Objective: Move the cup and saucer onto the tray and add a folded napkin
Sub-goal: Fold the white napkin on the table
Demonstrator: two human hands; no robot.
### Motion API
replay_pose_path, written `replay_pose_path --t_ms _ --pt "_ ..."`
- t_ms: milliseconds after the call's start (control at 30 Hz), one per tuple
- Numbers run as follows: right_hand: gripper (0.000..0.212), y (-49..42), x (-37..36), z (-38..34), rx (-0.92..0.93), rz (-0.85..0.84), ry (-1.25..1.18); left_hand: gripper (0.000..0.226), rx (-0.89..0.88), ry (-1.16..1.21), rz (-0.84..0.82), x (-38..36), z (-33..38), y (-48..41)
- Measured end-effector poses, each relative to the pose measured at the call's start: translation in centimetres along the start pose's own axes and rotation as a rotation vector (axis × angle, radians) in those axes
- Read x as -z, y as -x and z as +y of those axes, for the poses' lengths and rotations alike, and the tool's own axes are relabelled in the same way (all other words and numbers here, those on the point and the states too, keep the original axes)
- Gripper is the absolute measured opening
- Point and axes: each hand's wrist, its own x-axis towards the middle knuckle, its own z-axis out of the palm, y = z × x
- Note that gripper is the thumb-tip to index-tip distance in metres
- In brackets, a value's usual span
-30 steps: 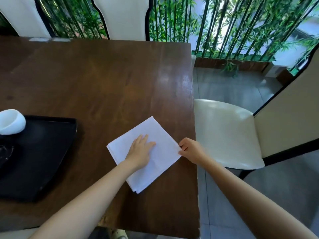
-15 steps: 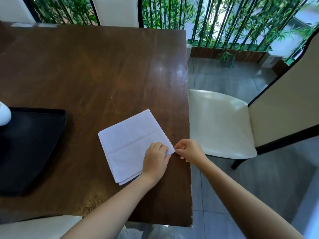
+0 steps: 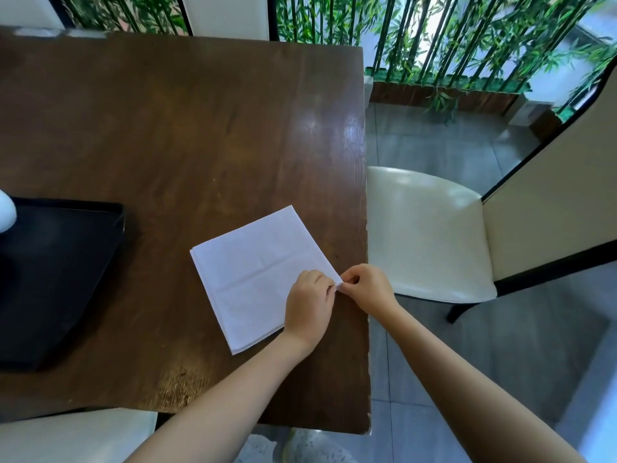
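I view the table point(image 3: 173, 135) from above. The napkin point(image 3: 257, 272), a white folded square turned like a diamond, lies flat on the wood near the table's 3 o'clock edge. Its corners point toward 12, 3, 6 and 9 o'clock; crease lines cross its middle, and stacked layers show along the 6 to 9 o'clock edge.

Both of my hands meet at the napkin's 3 o'clock corner. The left hand point(image 3: 309, 304) lies knuckles up over the napkin's 4 o'clock part, fingers curled, tips pressed together on the corner. The right hand point(image 3: 367, 289) comes in from beyond the table edge, thumb and forefinger closed on the same corner from the 3 o'clock side. The corner shows as a small white point between the two pinches; the rest of the napkin extends from the grip toward 10 o'clock.

The tray point(image 3: 60, 279), black with a raised rim, sits on the table at 9 o'clock of the napkin, well apart from it. A white rounded object, probably the cup point(image 3: 6, 212), shows partly at the frame's left edge over the tray's far corner. A cream chair point(image 3: 424, 235) stands at 3 o'clock of the table.
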Motion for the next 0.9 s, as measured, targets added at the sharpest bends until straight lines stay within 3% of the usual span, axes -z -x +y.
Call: replay_pose_path --t_ms 533,700,900 --pt "0.014 -0.4 1.4 -1.0 -0.13 -0.14 -0.123 0.012 -0.022 -0.022 -0.052 -0.2 -0.3 1.1" --pt "0.007 -0.2 0.4 -1.1 -0.035 -0.054 0.046 0.014 -0.015 -0.03 -0.037 0.5 -0.9 1.6" --pt "0.01 0.3 -0.5 -0.6 -0.028 0.018 0.072 0.012 -0.021 -0.165 -0.044 1.5 -1.9 2.2"
